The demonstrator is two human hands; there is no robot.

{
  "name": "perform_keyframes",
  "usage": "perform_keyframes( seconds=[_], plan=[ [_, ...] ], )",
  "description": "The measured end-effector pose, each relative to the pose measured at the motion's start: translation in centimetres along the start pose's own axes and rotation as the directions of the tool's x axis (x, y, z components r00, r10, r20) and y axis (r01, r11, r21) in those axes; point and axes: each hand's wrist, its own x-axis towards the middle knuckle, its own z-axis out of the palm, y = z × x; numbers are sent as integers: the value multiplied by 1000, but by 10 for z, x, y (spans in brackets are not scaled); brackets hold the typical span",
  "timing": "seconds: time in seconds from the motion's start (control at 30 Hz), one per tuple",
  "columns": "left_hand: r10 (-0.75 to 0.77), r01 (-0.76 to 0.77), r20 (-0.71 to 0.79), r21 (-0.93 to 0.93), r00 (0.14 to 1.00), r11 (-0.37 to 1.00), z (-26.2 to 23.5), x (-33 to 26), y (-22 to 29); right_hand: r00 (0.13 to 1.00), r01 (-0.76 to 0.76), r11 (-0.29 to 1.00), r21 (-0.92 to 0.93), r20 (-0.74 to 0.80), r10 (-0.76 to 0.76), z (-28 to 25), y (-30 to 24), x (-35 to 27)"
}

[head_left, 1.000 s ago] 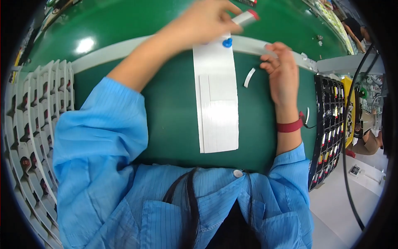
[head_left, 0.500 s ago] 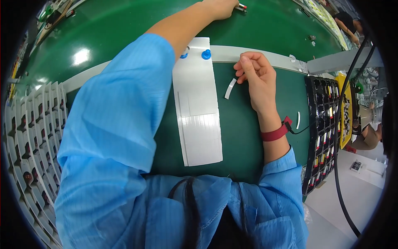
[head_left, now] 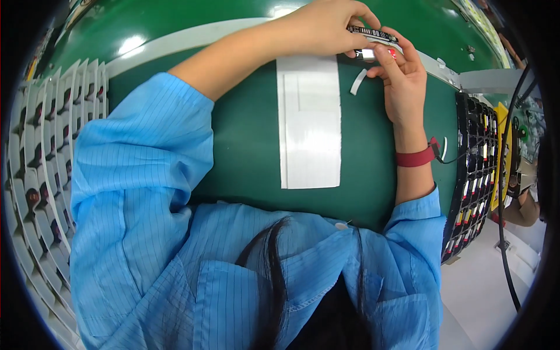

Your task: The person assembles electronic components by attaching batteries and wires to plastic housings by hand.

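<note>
Green mat [head_left: 245,146], white sheet [head_left: 309,122], hands [head_left: 364,44] gripping small black component [head_left: 373,34], loaded trays [head_left: 478,169] flanking

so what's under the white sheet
The white sheet lies flat on the green mat, which shows all round it. Anything beneath the sheet itself is covered.
</note>
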Motion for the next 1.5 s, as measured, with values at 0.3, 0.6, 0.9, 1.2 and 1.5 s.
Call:
perform_keyframes(
  seconds=[0.3,0.6,0.9,1.2,1.5],
  plan=[
    [-64,1,-139,-411,988,912,-10,-3,-22,941,114,882,-457,-234,-243,-2,-7,-13],
    [-148,140,18,-466,989,874,8,-17,-46,863,501,335,-798,490,-123,93,-12,-53],
    [-73,115,95,-592,993,798,1,-11,-50,950,187,568,-802,294,102,101,-17,-37],
    [-161,151,-13,-287,987,946,6,-17,-40,736,665,286,-690,542,-404,87,-15,-59],
    [-224,207,32,-523,974,827,8,-16,-37,1000,-22,982,-188,14,25,47,-53,-57]
  ],
)
